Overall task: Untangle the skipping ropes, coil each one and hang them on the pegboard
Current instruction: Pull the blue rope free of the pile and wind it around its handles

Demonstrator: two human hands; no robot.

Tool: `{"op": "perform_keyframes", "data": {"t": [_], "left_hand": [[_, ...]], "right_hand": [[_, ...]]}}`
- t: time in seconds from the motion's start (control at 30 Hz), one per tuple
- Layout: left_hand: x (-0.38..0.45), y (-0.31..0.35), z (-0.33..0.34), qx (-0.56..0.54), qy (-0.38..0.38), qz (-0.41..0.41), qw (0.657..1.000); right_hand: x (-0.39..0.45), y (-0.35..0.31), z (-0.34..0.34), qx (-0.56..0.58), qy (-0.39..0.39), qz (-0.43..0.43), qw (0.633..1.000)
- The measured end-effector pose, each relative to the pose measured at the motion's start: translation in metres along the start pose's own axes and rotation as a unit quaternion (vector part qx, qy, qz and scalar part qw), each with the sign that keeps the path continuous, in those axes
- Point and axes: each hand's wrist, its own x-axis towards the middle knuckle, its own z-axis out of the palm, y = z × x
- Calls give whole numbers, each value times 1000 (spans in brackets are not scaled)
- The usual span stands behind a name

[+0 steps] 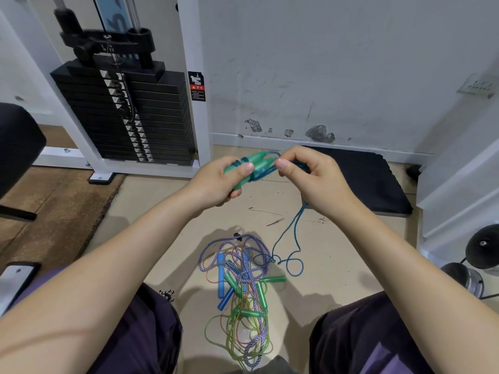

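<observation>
**Blue rope being worked at its handles; the rest is lying tangled on the floor**

Nearest to me, between the knees, the tangled pile of ropes [243, 290] is lying on the beige floor [151, 201]: a purple-and-white twisted rope [258, 245], thin green and orange cords, blue handles [222, 279] and several green handles [263, 292], all crossing one another. I am judging the task to be at an early stage: no finished coil is showing, no pegboard is in view, and only one rope is being lifted out. Every rope in the pile is awaiting untangling, coiling and hanging.

The blue rope [287, 236] is running up from a loop lying just beside the pile to my raised hands. My left hand [216, 182] is curling round a pair of green handles [258, 164], thumb pressing on top, with blue cord wrapped about them. My right hand [313, 179] is pinching the blue cord just beside the handle tips, thumb and bent fingers closing on it while the slack is hanging below the wrist. Both forearms are reaching forward, converging at chest height.

Beyond the hands, a black mat [378, 182] is lying against the scuffed white wall [324, 76]; to the left, a weight stack [121, 114] is standing in a white frame.
</observation>
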Motion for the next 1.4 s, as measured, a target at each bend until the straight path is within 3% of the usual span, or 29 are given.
{"op": "perform_keyframes", "data": {"t": [0.13, 0.23, 0.4, 0.57, 0.77, 1.07, 1.17, 1.27, 1.33, 1.4], "left_hand": [[-11, 2, 4, 53, -175, -18, 983], [-15, 8, 6, 64, -250, -15, 966], [-18, 10, 7, 86, -246, 10, 965], [-21, 12, 8, 42, -241, 16, 970], [-21, 16, 1, 58, -291, -29, 955], [-20, 10, 4, 39, -272, 3, 962], [-18, 9, 3, 8, -239, 13, 971], [-14, 9, 2, -55, -173, 16, 983], [-12, 9, 0, -90, -115, 16, 989], [-10, 9, 0, -104, -66, 20, 992]], "right_hand": [[0, 4, 0, -35, -22, -3, 999], [-1, 8, 2, -46, -53, 24, 997], [-2, 15, 12, -20, -78, 105, 991], [2, 12, 11, 9, -50, 91, 995], [0, 9, 18, 24, -41, 87, 995], [5, 10, 7, -1, -67, 92, 993], [6, 14, 5, 81, -89, 163, 979], [6, 15, 1, 237, -127, 235, 934], [7, 15, 0, 298, -156, 237, 911], [5, 14, 5, 291, -163, 219, 917]]}}
